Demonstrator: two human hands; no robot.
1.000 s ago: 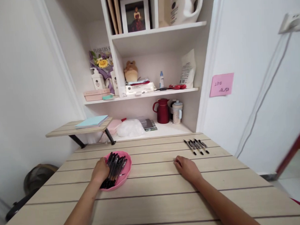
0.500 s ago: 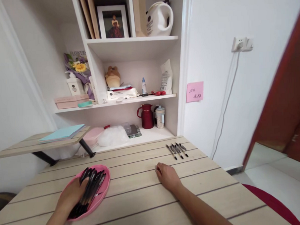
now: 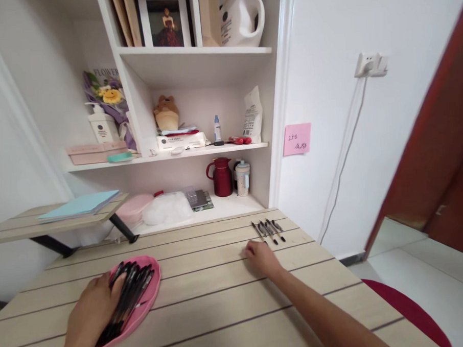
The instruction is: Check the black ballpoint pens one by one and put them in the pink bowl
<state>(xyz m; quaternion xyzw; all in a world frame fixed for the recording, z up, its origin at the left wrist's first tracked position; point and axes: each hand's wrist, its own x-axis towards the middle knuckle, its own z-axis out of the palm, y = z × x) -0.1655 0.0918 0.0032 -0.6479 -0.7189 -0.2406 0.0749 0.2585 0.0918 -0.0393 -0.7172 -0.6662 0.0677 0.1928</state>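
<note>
My left hand (image 3: 93,307) is closed around the near-left side of a bunch of black pens (image 3: 131,290), its thumb lying across them. The pens lie together in a pink scalloped tray (image 3: 156,279) at the left of the table; some of my left fingers are hidden. My right hand (image 3: 263,257) is in a loose fist low over the table, knuckles up, with no object showing in it. Just beyond it lies a row of several black-capped clear pens (image 3: 274,232), side by side. The right hand covers the near end of the leftmost one.
A raised wooden stand (image 3: 103,212) holding blue paper (image 3: 79,205) is at the left. Behind the table, shelves hold a red jug (image 3: 222,178), a light cup (image 3: 243,179) and a white plastic bag (image 3: 167,208). A pink note (image 3: 297,139) is on the wall.
My right hand has moved forward, closer to the row of pens. The left hand stays on the pens in the tray. The whole view has shifted slightly.
</note>
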